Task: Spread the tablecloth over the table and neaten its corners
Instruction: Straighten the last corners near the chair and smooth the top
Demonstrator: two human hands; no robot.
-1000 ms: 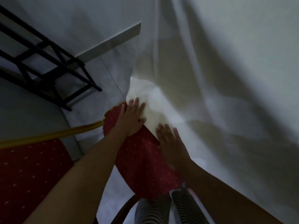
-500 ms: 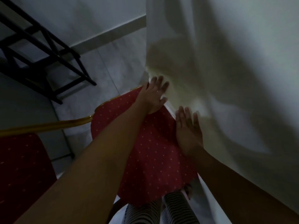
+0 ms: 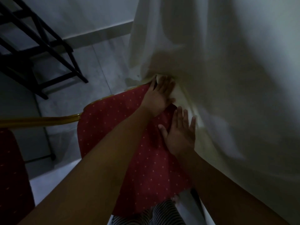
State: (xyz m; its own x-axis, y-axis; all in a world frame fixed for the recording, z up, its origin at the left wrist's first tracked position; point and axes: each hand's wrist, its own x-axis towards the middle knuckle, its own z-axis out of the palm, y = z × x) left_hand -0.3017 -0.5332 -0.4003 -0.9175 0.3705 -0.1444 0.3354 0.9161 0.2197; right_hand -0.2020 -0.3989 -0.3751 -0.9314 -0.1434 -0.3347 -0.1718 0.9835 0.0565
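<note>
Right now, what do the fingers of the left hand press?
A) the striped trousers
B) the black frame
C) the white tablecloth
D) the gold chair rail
C: the left hand lays its fingers on the white tablecloth, beside the red chair seat.

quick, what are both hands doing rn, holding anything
Left hand: open, fingers flat, pressing the tablecloth beside the red chair seat.
Right hand: open, fingers straight against the tablecloth, holding nothing.

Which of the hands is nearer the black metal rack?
Left. The left hand presses the white tablecloth at the far corner of the red dotted chair seat, closer to the black metal rack; the right hand rests flat nearer the person, farther off.
</note>
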